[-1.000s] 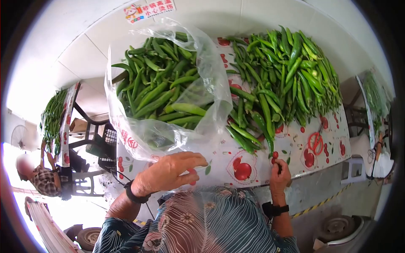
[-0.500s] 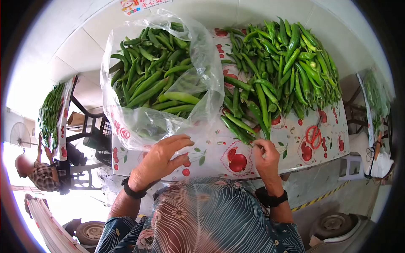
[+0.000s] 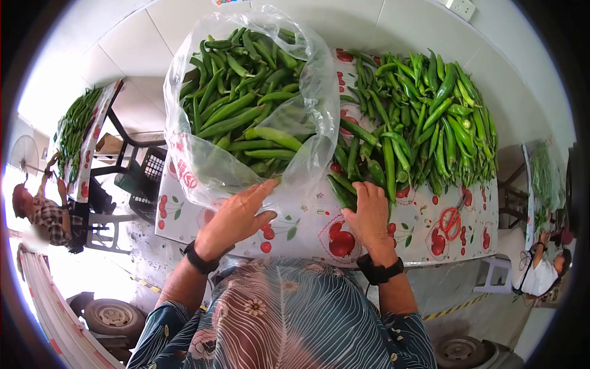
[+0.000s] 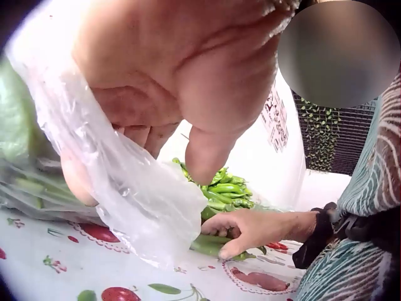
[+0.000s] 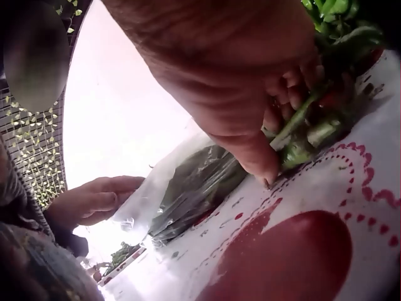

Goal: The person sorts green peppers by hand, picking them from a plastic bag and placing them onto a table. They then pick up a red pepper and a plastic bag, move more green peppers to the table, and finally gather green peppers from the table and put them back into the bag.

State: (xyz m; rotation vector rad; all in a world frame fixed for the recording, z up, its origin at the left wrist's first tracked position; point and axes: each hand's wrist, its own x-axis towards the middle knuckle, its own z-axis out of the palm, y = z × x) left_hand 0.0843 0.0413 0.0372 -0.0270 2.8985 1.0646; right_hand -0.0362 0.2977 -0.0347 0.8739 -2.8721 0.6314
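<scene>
A large clear plastic bag (image 3: 319, 138), stuffed with long green chili peppers (image 3: 236, 114), stands on the table left of centre. Over its near rim lies my left hand (image 3: 236, 216), fingers reaching forward and thumb held apart. In the left wrist view that hand's thumb (image 4: 210, 150) hangs loose, and a fingertip shows behind the film. My right hand (image 3: 372, 221) grips a few green chili peppers (image 3: 342, 194) at the near left end of the loose pile (image 3: 430, 123). Its fingers curl over their stem ends (image 5: 301, 141) in the right wrist view, thumb beside them.
Red-handled scissors (image 3: 450, 222) lie on the fruit-print tablecloth (image 3: 295, 246), right of my right hand. A tiled wall (image 3: 356, 27) rises behind the table. Other people sit beside vegetable tables at far left and far right. A dark crate (image 3: 152, 166) stands left of the table.
My right hand has moved forward and left from the table's near edge onto the peppers. The left hand has moved forward to the bag's rim. The head view has shifted too.
</scene>
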